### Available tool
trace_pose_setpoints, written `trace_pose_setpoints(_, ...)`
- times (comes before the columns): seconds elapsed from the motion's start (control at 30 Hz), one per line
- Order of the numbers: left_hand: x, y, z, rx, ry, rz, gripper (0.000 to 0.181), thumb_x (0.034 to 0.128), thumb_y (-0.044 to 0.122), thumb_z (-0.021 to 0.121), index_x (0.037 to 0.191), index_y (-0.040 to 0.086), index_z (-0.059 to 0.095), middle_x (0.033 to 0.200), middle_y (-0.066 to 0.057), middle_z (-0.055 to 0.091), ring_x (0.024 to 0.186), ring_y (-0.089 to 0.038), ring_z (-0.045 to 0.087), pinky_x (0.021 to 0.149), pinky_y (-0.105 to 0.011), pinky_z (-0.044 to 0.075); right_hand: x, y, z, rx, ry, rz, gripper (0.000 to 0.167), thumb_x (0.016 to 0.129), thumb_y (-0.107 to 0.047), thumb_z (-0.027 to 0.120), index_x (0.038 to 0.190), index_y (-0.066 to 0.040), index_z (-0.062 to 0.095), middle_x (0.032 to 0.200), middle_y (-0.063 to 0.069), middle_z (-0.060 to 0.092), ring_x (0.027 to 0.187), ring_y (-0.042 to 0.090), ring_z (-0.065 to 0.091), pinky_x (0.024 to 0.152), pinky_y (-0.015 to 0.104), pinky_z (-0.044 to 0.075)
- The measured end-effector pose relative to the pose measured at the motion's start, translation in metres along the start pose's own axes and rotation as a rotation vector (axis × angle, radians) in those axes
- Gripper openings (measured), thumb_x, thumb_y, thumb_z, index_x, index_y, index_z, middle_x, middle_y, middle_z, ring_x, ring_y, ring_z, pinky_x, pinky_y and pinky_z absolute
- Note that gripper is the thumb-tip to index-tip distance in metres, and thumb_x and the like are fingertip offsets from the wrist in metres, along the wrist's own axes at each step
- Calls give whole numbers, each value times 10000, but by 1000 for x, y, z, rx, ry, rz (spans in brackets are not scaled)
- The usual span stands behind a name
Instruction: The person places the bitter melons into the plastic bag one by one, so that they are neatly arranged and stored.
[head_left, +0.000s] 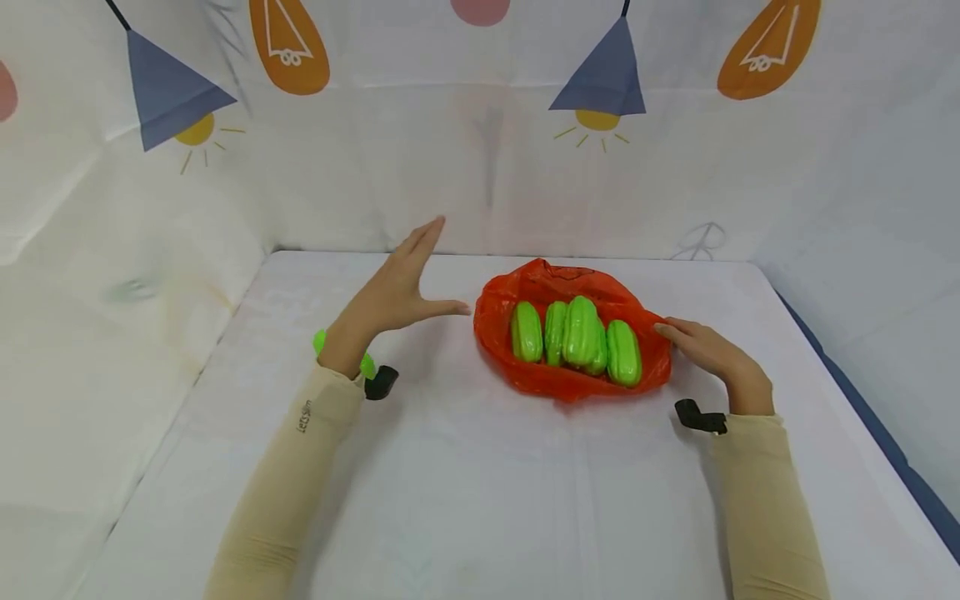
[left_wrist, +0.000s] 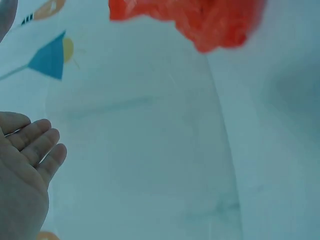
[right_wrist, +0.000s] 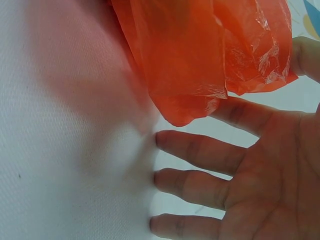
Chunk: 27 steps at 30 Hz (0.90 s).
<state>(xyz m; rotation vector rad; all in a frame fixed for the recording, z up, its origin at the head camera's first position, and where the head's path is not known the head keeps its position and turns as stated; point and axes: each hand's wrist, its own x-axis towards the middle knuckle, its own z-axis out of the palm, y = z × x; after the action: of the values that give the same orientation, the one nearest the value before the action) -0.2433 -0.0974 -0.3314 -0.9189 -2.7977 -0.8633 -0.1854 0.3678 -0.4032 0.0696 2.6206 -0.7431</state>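
Note:
A red plastic bag [head_left: 495, 333] lies on the white table with its mouth spread wide. Inside it sit several glossy, light-green, ridged, elongated pieces [head_left: 581, 332] that look like fruit or vegetables. To the left of the bag, my left hand [head_left: 397, 292] is held with fingers straight and thumb spread wide, touching nothing; its palm [left_wrist: 20, 185] shows in the left wrist view. At the bag's right edge, my right hand [head_left: 708, 348] pinches the rim between thumb and index finger. Its other fingers [right_wrist: 200, 150] stretch out below the plastic, in the right wrist view.
The white table [head_left: 480, 500] runs back to a white cloth wall [head_left: 420, 167] printed with lamps and bulbs. More white cloth [head_left: 885, 208] hangs on the right. Black wrist-camera mounts [head_left: 382, 383] are strapped beside both wrists.

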Motion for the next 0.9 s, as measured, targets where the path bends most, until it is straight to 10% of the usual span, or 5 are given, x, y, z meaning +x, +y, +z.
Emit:
trace_pose_setpoints(0.47, -77, -92, -18, -71, -45, -288, 1286, 736, 572, 795, 1561, 252, -138, 1655, -53, -52, 1527, -328, 20, 1174, -636, 139, 3, -5, 2, 4, 14, -17, 825, 1002, -619, 269, 1535, 9, 227, 1535, 333, 257, 1381, 525, 256, 1088, 717, 226)
trace_pose_setpoints(0.9, -96, -122, -3, -75, -283, -390, 1379, 720, 558, 807, 1539, 44, -177, 1629, -179, -151, 1498, -424, -93, 1149, -681, -8, 0, -2, 3, 4, 10, 14, 860, 990, -646, 266, 1540, 12, 201, 1537, 338, 243, 1387, 537, 228, 1081, 727, 222)
